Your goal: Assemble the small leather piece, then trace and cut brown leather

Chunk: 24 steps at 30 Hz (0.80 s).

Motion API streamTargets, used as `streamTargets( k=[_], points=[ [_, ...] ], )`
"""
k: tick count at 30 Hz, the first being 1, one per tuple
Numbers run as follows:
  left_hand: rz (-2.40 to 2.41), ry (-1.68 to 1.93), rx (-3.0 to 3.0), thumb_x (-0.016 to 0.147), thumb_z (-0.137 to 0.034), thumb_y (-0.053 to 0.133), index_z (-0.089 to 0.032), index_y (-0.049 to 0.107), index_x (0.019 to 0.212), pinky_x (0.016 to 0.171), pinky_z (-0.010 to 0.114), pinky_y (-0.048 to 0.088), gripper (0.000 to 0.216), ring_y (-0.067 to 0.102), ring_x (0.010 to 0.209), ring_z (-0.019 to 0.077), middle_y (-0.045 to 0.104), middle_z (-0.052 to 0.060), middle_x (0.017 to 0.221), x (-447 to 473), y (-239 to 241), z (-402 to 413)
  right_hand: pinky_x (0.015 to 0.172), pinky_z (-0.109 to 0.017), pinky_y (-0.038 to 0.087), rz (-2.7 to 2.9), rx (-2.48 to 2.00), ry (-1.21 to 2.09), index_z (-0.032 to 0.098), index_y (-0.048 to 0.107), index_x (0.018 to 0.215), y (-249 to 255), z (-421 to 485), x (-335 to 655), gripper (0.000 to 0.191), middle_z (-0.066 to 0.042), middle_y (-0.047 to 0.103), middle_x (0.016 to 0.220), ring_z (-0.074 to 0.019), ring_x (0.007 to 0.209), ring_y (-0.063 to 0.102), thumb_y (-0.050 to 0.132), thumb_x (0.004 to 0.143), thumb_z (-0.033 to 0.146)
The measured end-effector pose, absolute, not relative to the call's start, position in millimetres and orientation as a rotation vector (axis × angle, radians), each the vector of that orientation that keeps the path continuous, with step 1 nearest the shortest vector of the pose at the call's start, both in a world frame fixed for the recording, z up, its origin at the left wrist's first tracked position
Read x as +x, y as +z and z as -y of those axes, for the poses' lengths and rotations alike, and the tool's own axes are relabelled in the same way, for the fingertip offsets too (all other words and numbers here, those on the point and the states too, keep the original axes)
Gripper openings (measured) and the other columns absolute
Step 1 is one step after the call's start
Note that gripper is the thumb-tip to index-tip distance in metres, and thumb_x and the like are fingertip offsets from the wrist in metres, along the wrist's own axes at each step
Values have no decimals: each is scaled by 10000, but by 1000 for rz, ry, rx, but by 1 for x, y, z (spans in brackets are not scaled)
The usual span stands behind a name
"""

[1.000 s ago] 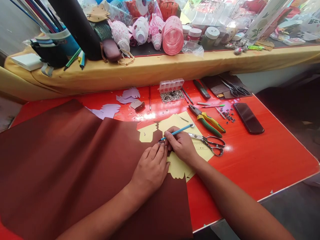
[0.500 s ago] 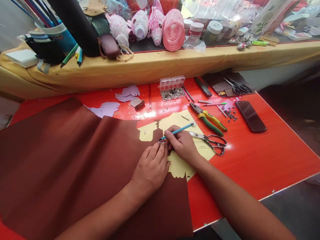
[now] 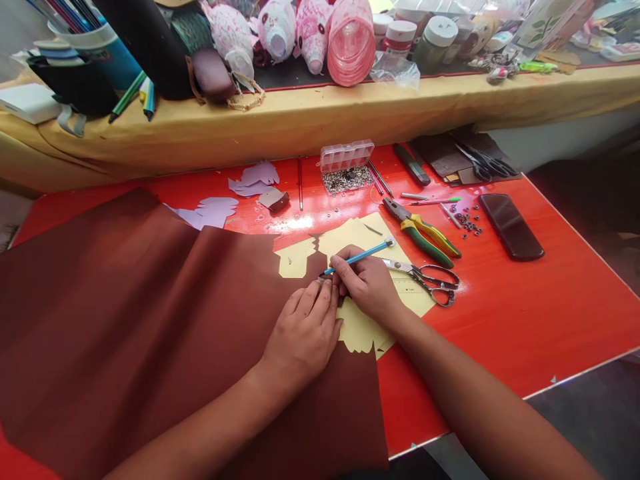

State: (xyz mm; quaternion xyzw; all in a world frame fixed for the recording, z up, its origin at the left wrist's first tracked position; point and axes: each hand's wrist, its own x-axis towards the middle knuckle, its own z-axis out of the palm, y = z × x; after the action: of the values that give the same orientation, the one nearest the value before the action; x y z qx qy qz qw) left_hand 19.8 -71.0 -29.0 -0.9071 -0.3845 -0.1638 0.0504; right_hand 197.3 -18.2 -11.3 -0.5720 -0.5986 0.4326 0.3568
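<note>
A large brown leather sheet point(image 3: 125, 313) covers the left half of the red table point(image 3: 525, 320). A pale yellow paper pattern point(image 3: 360, 330) lies across its right edge. My left hand point(image 3: 303, 333) rests flat on the sheet, fingers stretched out and pressing beside the pattern. My right hand point(image 3: 367, 283) pinches a blue pen point(image 3: 363, 255), whose tip touches the leather at the pattern's edge, right by my left fingertips.
Silver scissors point(image 3: 427, 277) and green-and-yellow pliers point(image 3: 425, 233) lie just right of my hands. A black phone point(image 3: 510, 225), small eyelets, a clear box of rivets point(image 3: 347, 157) and lilac paper pieces point(image 3: 215, 210) sit farther back. A cluttered yellow shelf point(image 3: 320, 120) runs behind.
Both hands stay in place with the pen tip on the leather. The view has tilted down slightly, so everything sits a little higher in the picture.
</note>
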Motion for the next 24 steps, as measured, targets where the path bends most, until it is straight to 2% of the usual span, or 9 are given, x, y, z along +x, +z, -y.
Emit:
streamTargets(
  k=[8, 24],
  points=[
    [1147, -495, -2742, 1062, -271, 509, -25, 679, 1382, 1083, 449, 483, 438, 652, 1269, 329, 715, 176, 1401, 20, -27, 70, 587, -264, 484, 1560, -1456, 1109, 236, 598, 814, -14, 18, 199, 339, 22, 619, 597, -157, 559, 612, 549, 1062, 460],
    [1162, -504, -2744, 1069, -277, 493, -46, 688, 1381, 1067, 444, 482, 435, 655, 1263, 319, 722, 169, 1394, 20, -26, 70, 571, -263, 495, 1517, -1458, 1132, 234, 613, 842, -15, 19, 198, 311, 10, 658, 626, -161, 560, 630, 572, 1055, 457]
  ],
)
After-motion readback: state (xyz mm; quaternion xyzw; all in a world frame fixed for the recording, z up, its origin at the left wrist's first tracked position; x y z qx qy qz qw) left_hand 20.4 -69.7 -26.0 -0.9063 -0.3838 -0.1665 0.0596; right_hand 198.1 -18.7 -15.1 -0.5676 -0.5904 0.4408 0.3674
